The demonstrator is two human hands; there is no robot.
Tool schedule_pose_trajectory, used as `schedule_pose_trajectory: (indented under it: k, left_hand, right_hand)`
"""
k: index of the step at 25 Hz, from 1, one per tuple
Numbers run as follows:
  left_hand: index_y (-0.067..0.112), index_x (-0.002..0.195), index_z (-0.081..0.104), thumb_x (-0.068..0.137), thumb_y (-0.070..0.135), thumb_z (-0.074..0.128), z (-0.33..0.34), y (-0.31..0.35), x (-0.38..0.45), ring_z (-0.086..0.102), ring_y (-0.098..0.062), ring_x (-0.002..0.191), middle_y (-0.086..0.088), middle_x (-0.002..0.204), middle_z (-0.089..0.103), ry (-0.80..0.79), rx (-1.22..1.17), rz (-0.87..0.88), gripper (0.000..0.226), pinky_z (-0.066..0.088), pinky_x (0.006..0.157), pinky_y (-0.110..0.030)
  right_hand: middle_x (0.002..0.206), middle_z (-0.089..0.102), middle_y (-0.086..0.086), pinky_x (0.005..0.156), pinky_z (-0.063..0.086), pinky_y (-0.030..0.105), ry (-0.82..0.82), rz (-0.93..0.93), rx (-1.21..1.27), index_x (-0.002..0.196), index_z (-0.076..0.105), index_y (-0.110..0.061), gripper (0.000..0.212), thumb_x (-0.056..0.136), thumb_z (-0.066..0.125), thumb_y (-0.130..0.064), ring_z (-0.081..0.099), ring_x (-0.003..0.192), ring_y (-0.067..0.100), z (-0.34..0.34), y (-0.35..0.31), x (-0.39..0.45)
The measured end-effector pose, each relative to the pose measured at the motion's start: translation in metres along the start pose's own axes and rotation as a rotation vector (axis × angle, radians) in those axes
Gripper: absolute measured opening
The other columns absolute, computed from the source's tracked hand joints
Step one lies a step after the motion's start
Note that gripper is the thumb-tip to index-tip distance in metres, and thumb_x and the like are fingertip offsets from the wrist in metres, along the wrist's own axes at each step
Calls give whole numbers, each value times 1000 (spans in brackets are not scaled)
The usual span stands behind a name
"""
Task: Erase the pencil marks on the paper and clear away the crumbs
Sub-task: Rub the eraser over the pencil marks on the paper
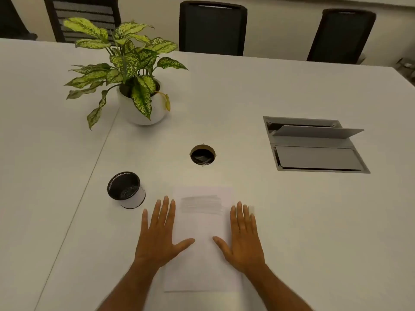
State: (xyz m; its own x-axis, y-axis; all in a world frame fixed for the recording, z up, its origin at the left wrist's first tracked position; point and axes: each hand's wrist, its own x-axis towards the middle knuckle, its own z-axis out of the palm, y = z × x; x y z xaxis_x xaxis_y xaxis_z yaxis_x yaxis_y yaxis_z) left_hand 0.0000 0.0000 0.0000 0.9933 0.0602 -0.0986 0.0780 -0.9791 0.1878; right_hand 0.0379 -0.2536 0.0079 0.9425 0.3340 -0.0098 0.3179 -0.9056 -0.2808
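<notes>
A white sheet of paper lies on the white table in front of me. A grey patch of pencil marks covers its upper part. My left hand lies flat with fingers spread along the paper's left edge, thumb on the sheet. My right hand lies flat the same way along the right edge. A small pale object, possibly an eraser, shows just past my right fingertips; it is blurred. Neither hand holds anything.
A small white cup with a black liner stands left of the paper. A potted plant sits further back. A round cable hole and an open cable hatch are set in the table. Chairs line the far edge.
</notes>
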Motion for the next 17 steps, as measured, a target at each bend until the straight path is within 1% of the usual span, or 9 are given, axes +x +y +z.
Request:
schedule_pose_trajectory:
  k: [5,8,11,17]
  left_hand:
    - [15,158,6,75,93,32,20,-4,-1,5,-27,154,-6,167,5,-33,19,8,116,3,120,-55]
    - [15,158,9,76,92,32,30,-7,-3,10,-29,153,-7,167,8,-108,-8,5,116,5,120,-56]
    - [13,158,8,77,92,27,37,-10,-5,13,-30,153,-8,166,9,-165,5,-26,115,6,118,-57]
    - [12,158,7,79,90,27,43,-11,-6,9,-30,153,-9,167,9,-158,27,-13,113,8,119,-60]
  right_hand:
    - [159,-6,10,115,7,46,-76,-1,-49,150,-1,-7,93,90,34,-67,-9,145,26,17,3,1]
    - [159,-9,10,115,7,47,-128,2,-58,150,-4,-7,92,90,32,-68,-11,144,26,26,7,1]
    - [158,-9,12,115,7,48,-158,16,-62,150,-3,-7,92,91,31,-67,-10,145,26,32,8,0]
    - [158,-5,12,115,8,49,-172,18,-84,150,1,-6,90,91,28,-68,-8,145,25,37,10,0]
